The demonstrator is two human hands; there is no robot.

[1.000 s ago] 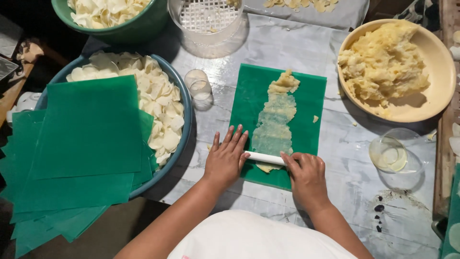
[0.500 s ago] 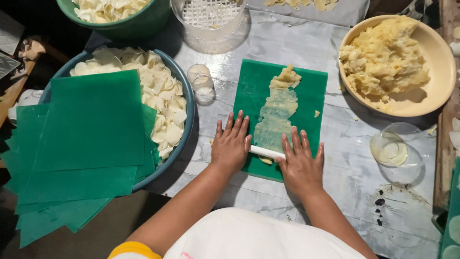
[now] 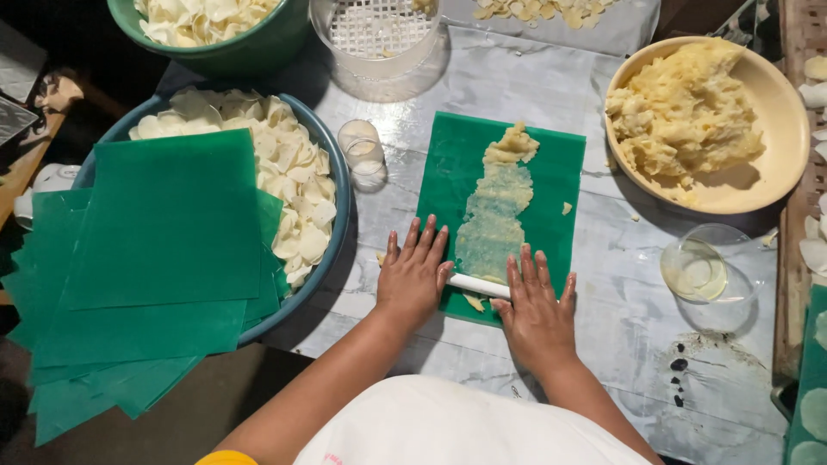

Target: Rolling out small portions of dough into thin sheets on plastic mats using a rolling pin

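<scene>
Holding what looks like dough, the beige bowl [image 3: 780, 164] sits near both hands.

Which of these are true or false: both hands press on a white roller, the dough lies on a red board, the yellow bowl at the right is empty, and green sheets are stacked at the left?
1. Both the left hand and the right hand press flat on the white roller. True.
2. The dough lies on a red board. False: the cutting board is green.
3. The yellow bowl at the right is empty. False: it holds a heap of pale mash.
4. Green sheets are stacked at the left. True; they partly cover a blue bowl of white slices.
</scene>
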